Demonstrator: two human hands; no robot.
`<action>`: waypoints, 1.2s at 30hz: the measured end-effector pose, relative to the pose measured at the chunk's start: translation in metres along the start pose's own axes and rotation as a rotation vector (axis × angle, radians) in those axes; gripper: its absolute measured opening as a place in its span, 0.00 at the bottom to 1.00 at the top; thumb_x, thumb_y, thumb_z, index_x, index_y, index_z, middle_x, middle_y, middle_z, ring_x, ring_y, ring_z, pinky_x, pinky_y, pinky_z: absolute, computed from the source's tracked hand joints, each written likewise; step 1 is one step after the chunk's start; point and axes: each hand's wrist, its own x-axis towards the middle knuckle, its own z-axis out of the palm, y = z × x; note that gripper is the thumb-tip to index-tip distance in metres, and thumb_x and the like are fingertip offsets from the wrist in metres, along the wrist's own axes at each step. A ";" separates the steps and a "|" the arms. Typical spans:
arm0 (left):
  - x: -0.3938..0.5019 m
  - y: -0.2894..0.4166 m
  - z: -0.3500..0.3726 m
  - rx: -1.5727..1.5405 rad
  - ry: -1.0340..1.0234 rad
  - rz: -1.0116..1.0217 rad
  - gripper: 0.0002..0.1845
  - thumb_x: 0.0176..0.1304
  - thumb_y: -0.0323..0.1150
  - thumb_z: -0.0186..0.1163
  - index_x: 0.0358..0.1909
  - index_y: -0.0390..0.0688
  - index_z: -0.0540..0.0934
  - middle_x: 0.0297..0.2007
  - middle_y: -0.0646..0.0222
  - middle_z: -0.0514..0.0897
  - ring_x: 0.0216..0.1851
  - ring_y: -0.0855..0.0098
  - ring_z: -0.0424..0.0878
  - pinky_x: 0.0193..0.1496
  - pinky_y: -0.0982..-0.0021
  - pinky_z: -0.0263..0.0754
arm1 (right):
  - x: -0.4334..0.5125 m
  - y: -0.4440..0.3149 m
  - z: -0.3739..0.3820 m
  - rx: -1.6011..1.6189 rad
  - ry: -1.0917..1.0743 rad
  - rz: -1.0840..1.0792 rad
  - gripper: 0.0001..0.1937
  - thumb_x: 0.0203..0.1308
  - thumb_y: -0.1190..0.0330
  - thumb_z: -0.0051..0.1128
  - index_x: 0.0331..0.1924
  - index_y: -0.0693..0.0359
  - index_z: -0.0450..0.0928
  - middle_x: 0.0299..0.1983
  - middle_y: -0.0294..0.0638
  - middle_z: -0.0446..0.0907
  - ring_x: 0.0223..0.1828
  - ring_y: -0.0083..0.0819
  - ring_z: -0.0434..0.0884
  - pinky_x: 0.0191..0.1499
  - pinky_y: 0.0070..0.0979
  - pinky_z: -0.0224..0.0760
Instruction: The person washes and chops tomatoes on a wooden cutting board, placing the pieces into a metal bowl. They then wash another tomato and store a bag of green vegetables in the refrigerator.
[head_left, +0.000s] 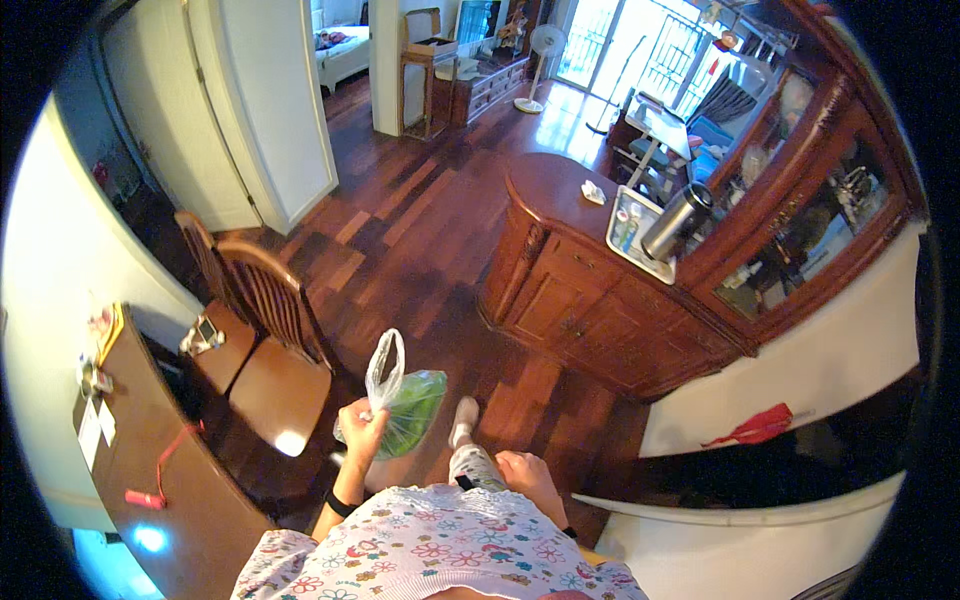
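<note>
My left hand (361, 430) grips the gathered neck of a clear plastic bag (411, 415) with something leafy and green inside. The bag's looped handle (385, 367) stands up above my fist, and the full part hangs to the right of it. Close to my right thigh is my right hand (525, 474), its fingers loosely curled, with no object visible in it. One of my feet, in a light shoe (466, 420), is forward on the dark wood floor (420, 202).
Two wooden chairs (277, 390) stand left beside a brown table (161, 442) bearing a red object with a strap (145, 499). On the right, a wooden cabinet (570, 300) carries a tray (630, 251) and a steel flask (675, 221). Farther off stands a white fan (537, 71).
</note>
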 end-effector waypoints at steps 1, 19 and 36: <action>0.027 -0.001 0.010 -0.019 -0.002 -0.020 0.12 0.46 0.33 0.65 0.29 0.34 0.85 0.19 0.67 0.82 0.23 0.78 0.77 0.30 0.72 0.72 | 0.028 0.005 -0.002 0.000 0.024 -0.020 0.13 0.68 0.60 0.46 0.35 0.58 0.79 0.33 0.55 0.82 0.35 0.56 0.82 0.37 0.52 0.75; 0.526 -0.035 0.125 -0.443 0.525 -0.085 0.11 0.53 0.23 0.65 0.27 0.42 0.71 0.27 0.79 0.71 0.28 0.82 0.66 0.33 0.78 0.63 | 0.700 -0.047 -0.121 -0.107 -0.225 -0.665 0.09 0.63 0.68 0.46 0.35 0.61 0.77 0.32 0.50 0.83 0.34 0.50 0.83 0.34 0.46 0.75; 1.158 0.031 0.405 -0.259 -0.008 0.128 0.08 0.54 0.28 0.66 0.25 0.33 0.80 0.25 0.75 0.78 0.26 0.81 0.70 0.29 0.75 0.64 | 1.113 0.070 -0.271 -0.043 0.209 0.102 0.10 0.65 0.63 0.48 0.32 0.57 0.78 0.29 0.49 0.83 0.33 0.49 0.84 0.33 0.47 0.77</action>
